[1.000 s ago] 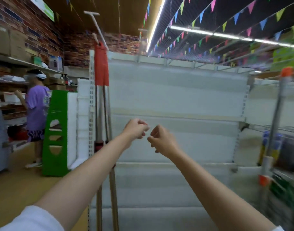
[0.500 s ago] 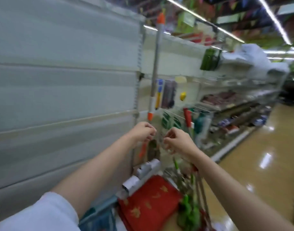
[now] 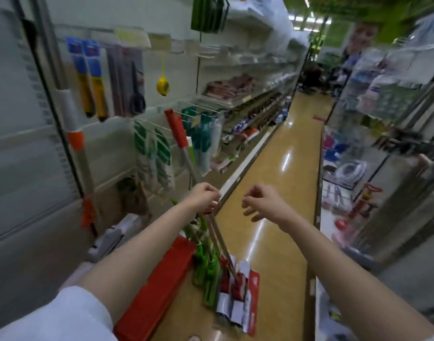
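**Head view.** A shop aisle with a glossy tan floor (image 3: 280, 193) running away between two shelf runs.

(a) The person's left hand (image 3: 204, 197) is held out at the left shelving (image 3: 248, 94), fingers curled in toward the thumb. It sits right over the upper ends of a bundle of thin mop poles (image 3: 219, 239). Whether the fingers actually pinch a pole cannot be told, since the hand covers the contact.

(b) The right hand (image 3: 264, 205) hangs just beside the left, apart from it, over the floor. Its fingers are loosely bent and spread, and it holds nothing.

(c) The poles lean out from the foot of the left shelving and slant down toward the viewer. They end in green mop heads (image 3: 208, 269) and red-and-white wrapped heads (image 3: 238, 291) low in the picture. A red flat pack (image 3: 157, 279) lies just left of them.

(d) A red-sleeved handle (image 3: 177, 130) rises behind the left hand, tilted against hanging green packets (image 3: 159, 146).

(e) Higher on the left hang blue-and-yellow carded tools (image 3: 90, 77) and a small yellow item (image 3: 163, 86). A pole with an orange band (image 3: 75, 141) stands at the upright.

(f) The right shelving (image 3: 383, 119) is blurred.
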{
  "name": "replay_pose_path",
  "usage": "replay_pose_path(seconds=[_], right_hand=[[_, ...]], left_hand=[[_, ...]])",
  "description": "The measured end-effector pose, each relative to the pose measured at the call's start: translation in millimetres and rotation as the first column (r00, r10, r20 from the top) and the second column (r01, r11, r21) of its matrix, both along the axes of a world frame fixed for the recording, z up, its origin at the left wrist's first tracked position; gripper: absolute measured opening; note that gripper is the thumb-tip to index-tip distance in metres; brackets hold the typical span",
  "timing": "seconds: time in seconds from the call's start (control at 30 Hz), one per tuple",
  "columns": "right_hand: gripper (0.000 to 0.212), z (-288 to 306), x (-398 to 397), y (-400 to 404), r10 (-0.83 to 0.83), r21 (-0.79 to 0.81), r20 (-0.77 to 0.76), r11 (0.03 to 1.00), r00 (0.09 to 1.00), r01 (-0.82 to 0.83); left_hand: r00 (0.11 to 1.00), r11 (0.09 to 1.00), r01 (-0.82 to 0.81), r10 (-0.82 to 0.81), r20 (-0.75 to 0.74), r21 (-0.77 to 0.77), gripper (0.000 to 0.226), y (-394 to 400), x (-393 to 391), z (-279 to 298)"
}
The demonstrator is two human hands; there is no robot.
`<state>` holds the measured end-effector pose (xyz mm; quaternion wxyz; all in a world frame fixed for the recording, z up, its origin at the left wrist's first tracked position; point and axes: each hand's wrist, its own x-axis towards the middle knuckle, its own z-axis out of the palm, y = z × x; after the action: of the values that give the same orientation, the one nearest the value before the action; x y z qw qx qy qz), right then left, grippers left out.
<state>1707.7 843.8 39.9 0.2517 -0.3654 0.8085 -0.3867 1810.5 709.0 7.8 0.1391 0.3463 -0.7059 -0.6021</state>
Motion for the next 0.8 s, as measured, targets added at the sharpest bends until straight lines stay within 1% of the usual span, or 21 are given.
replay_pose_path(seconds=[0.1, 0.17, 0.2, 0.3, 0.37, 0.4, 0.47, 0.5, 0.53, 0.57, 0.67, 0.73, 0.8], right_hand=[[0.014, -16.3, -42.2, -54.2, 0.004, 0.042, 0.008, 0.999, 1.0, -0.005], [0.011, -26.0, -68.3, -96.4, 0.033, 0.062, 0.014, 0.998, 0.999, -0.034], [0.01, -30.6, -80.4, -119.6, 0.048, 0.076, 0.011, 0.996, 0.999, -0.049], [0.017, -43.1, -113.1, -185.8, 0.108, 0.148, 0.009, 0.983, 0.994, -0.108], [0.011, -57.0, -138.9, -233.0, 0.156, 0.195, 0.017, 0.968, 0.988, -0.157], [0.006, -61.2, -142.3, -242.3, 0.174, 0.211, 0.01, 0.962, 0.985, -0.172], [0.003, -71.7, -151.6, -262.7, 0.207, 0.234, 0.017, 0.95, 0.978, -0.205], [0.007, -77.2, -157.5, -274.7, 0.232, 0.247, 0.02, 0.941, 0.972, -0.23], [0.011, -81.8, -162.3, -284.6, 0.267, 0.254, 0.025, 0.93, 0.964, -0.264], [0.013, -85.9, -166.8, -293.3, 0.298, 0.262, 0.022, 0.92, 0.954, -0.293], [0.016, -94.2, -174.5, -313.1, 0.337, 0.224, 0.01, 0.917, 0.941, -0.331], [0.027, -97.6, -175.8, -318.8, 0.344, 0.181, -0.004, 0.924, 0.939, -0.338], [0.041, -98.5, -176.4, -318.7, 0.345, 0.146, -0.012, 0.929, 0.938, -0.34]], left_hand=[[0.999, 0.998, -0.029, 0.028, 0.02, 0.055, 0.022, -48.5, -45.3, -25.1], [0.997, 0.993, -0.06, 0.055, 0.047, 0.101, 0.023, -84.9, -72.3, -42.4], [0.995, 0.987, -0.091, 0.083, 0.064, 0.132, 0.02, -103.6, -85.1, -51.4], [0.975, 0.948, -0.21, 0.184, 0.125, 0.238, 0.008, -154.3, -114.2, -71.9], [0.954, 0.914, -0.29, 0.252, 0.163, 0.285, 0.003, -195.1, -136.6, -86.9], [0.948, 0.91, -0.305, 0.263, 0.18, 0.281, 0.01, -204.8, -140.4, -92.0], [0.94, 0.915, -0.314, 0.263, 0.218, 0.251, 0.055, -226.2, -148.6, -102.0], [0.93, 0.915, -0.334, 0.282, 0.233, 0.226, 0.069, -235.8, -154.6, -105.1], [0.923, 0.911, -0.351, 0.298, 0.242, 0.217, 0.073, -242.3, -160.2, -108.7], [0.918, 0.905, -0.369, 0.319, 0.235, 0.211, 0.069, -247.2, -165.4, -113.6], [0.913, 0.901, -0.39, 0.35, 0.211, 0.188, 0.043, -249.0, -177.5, -122.0], [0.919, 0.92, -0.363, 0.326, 0.221, 0.15, 0.035, -243.8, -185.9, -125.6], [0.939, 0.946, -0.295, 0.262, 0.222, 0.132, 0.031, -234.9, -195.1, -123.1]])
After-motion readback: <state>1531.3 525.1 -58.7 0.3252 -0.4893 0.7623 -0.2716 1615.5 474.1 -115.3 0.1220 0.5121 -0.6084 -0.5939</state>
